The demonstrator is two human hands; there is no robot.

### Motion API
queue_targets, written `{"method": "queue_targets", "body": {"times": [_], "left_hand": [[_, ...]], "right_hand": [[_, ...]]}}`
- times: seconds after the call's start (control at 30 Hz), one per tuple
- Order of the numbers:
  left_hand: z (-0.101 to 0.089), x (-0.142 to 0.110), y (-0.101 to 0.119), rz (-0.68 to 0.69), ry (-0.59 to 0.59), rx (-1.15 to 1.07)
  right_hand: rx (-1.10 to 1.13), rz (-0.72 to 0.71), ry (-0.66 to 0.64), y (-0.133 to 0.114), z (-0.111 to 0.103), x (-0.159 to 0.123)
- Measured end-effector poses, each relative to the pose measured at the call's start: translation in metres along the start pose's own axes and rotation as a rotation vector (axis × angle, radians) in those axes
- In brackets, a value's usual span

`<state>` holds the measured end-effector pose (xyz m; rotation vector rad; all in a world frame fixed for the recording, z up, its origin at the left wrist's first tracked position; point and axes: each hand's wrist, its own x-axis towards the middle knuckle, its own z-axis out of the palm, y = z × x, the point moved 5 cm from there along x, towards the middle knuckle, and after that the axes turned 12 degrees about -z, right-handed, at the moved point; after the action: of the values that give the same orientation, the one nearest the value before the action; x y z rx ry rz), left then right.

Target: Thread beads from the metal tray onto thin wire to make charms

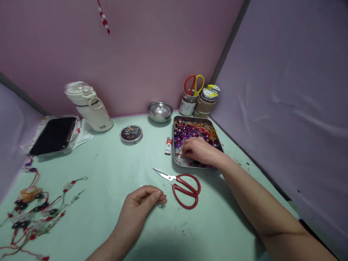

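My left hand is low over the table, thumb and fingers pinched together. A small clear bead shows at its fingertips; whether a thread runs through it is too fine to see. My right hand reaches into a metal tray, fingers curled down among clear beads in the near left part. Its fingertips are hidden, so what they pinch does not show. Purple, black and red beads fill the tray's middle. Red-handled scissors lie slightly spread between my hands and the tray.
A lighter lies left of the tray. Behind stand a metal bowl, a jar with scissors and a lidded jar. Leftward are a round spool case, a bottle, a phone and beaded cords.
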<state>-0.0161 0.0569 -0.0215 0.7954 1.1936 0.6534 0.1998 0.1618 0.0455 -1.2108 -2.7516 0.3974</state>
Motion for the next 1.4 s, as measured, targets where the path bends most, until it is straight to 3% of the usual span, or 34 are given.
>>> {"method": "queue_targets", "body": {"times": [0.63, 0.83, 0.93, 1.03, 1.17, 1.4], "left_hand": [[0.009, -0.006, 0.008, 0.002, -0.038, -0.129], [0.010, -0.006, 0.009, 0.013, -0.077, -0.211], [0.010, -0.006, 0.010, 0.019, -0.094, -0.231], [0.011, -0.007, 0.011, 0.028, -0.102, -0.246], [0.012, -0.008, 0.012, 0.046, -0.112, -0.261], [0.010, -0.006, 0.008, 0.059, -0.124, -0.281]], "right_hand": [[-0.148, 0.014, -0.072, -0.014, 0.012, 0.005], [-0.080, 0.034, 0.107, -0.025, -0.006, 0.000], [0.078, 0.011, 0.244, -0.042, -0.014, -0.001], [0.446, -0.026, 0.334, -0.059, -0.009, 0.003], [0.977, 0.038, 0.331, -0.069, 0.013, 0.009], [1.307, 0.165, 0.336, -0.072, 0.033, 0.010]]}}
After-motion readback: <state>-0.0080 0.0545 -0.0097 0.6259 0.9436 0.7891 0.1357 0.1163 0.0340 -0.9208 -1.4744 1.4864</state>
